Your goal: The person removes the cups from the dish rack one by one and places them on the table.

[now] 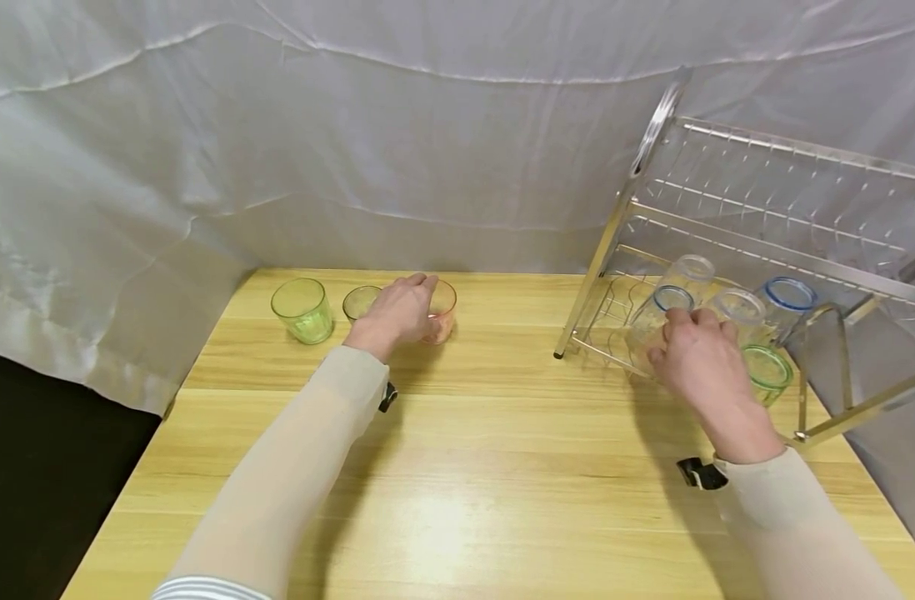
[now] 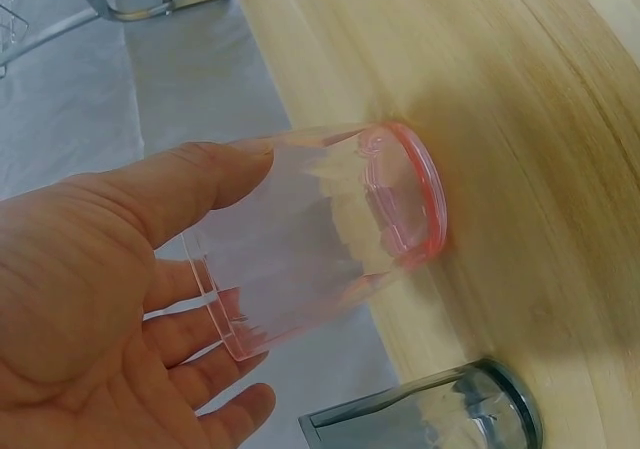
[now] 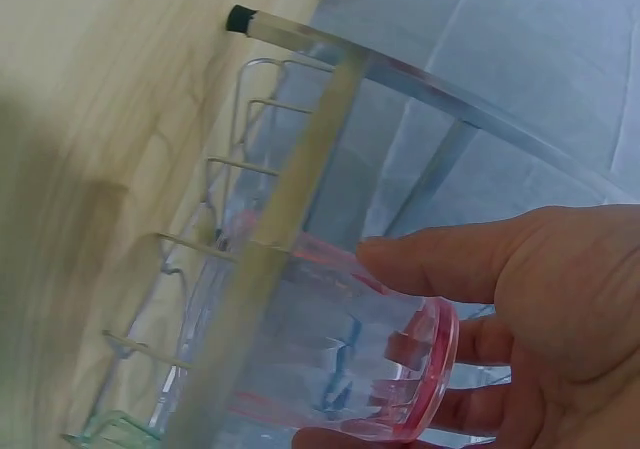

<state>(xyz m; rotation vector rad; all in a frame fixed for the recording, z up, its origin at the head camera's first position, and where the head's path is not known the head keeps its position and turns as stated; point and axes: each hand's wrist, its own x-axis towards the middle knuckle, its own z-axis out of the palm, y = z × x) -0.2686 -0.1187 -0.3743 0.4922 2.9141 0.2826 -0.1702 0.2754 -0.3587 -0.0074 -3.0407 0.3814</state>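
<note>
My left hand (image 1: 399,310) is at a pink glass (image 2: 310,239) standing upright on the table. Its thumb lies along one side near the rim, while the other fingers spread loosely on the far side. Just beside it stands a dark grey glass (image 2: 450,409), and further left a green glass (image 1: 303,312). At the rack, my right hand (image 1: 701,358) grips an upside-down pink-tinted glass (image 3: 330,339) near its base, thumb on one side and fingers round the other. The head view mostly hides that glass behind the hand.
The metal dish rack (image 1: 611,237) stands at the right, with a wire upper shelf (image 1: 787,192). Several upturned glasses fill its lower level, including a blue-edged glass (image 1: 790,293) and a green-edged glass (image 1: 767,367). A grey curtain (image 1: 427,150) hangs behind the table (image 1: 442,467).
</note>
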